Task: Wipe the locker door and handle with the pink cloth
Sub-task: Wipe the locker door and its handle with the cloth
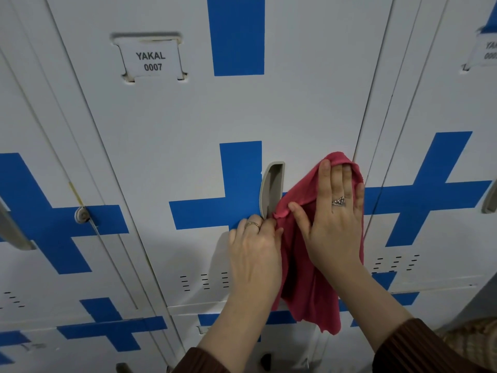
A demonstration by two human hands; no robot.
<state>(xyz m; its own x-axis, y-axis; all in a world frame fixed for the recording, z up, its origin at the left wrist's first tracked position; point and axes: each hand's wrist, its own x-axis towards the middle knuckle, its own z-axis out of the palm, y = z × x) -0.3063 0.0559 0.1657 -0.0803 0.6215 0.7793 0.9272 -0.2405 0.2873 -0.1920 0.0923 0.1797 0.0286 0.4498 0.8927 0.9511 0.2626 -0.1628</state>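
The white locker door (pixel 188 125) fills the view, marked with blue tape crosses and a label reading YAKAL 0007. Its beige recessed handle (pixel 272 188) sits at the middle. The pink cloth (pixel 304 265) hangs flat against the door just right of the handle. My right hand (pixel 333 219) presses the cloth to the door with straight, spread fingers. My left hand (pixel 255 249) is below the handle and pinches the cloth's left edge near the handle's bottom end.
Neighbouring locker doors stand left and right, each with blue crosses. The left one carries a round lock (pixel 82 215) and a handle (pixel 13 232) at the edge. Vent slots (pixel 204 281) run below the handle. A lower locker row begins under the door.
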